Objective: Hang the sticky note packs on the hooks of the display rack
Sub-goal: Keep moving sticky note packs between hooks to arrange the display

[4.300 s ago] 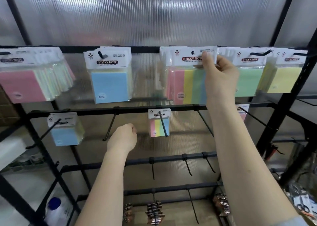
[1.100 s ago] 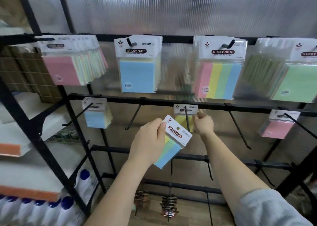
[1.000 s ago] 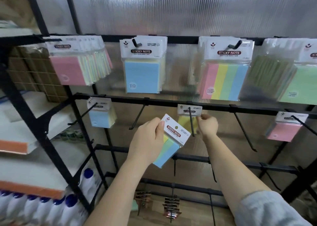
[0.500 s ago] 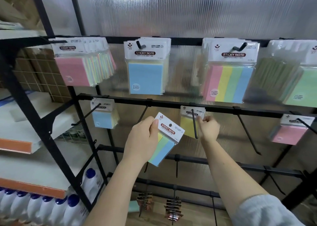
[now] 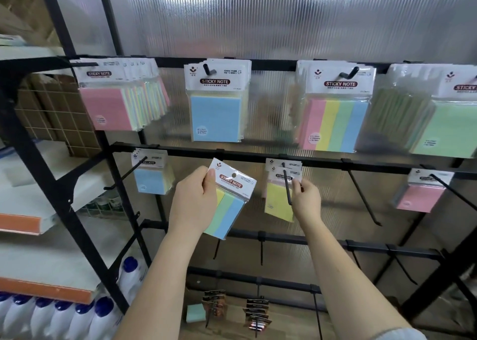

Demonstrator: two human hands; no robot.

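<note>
Head view. My left hand (image 5: 194, 202), at centre frame, gripped a striped sticky note pack (image 5: 228, 197) with the thumb across its white header card and the fingers curled behind it. The pack was tilted, its header toward the upper right, so that the punched hanging hole remained uncovered; I judged this grip suited to threading the hole onto a hook.

My right hand (image 5: 305, 200), just right of centre, pinched the right edge of a yellow pack (image 5: 280, 200) already threaded on the middle hook (image 5: 287, 184) of the second rail (image 5: 232, 155). The fingers were closed on the edge of its wrapper. I judged the purpose to be seating that pack back toward the rail, which would free the hook tip for the pack held in reserve. Another header card hung behind the yellow pack on the same hook.

Along the top rail, upper frame, larger packs hung in four groups: a pink-fronted fan (image 5: 121, 99) at left, a blue pack (image 5: 216, 107), a four-colour pack (image 5: 335, 112) and green packs (image 5: 444, 122) at right. On the second rail, a small blue pack (image 5: 152, 177) hung at left and a pink pack (image 5: 423, 192) at right, with an empty hook (image 5: 362, 195) between the pink pack and my right hand. At lower left stood white bottles with blue caps (image 5: 77, 319).

Task status: the striped pack was not yet hung.
</note>
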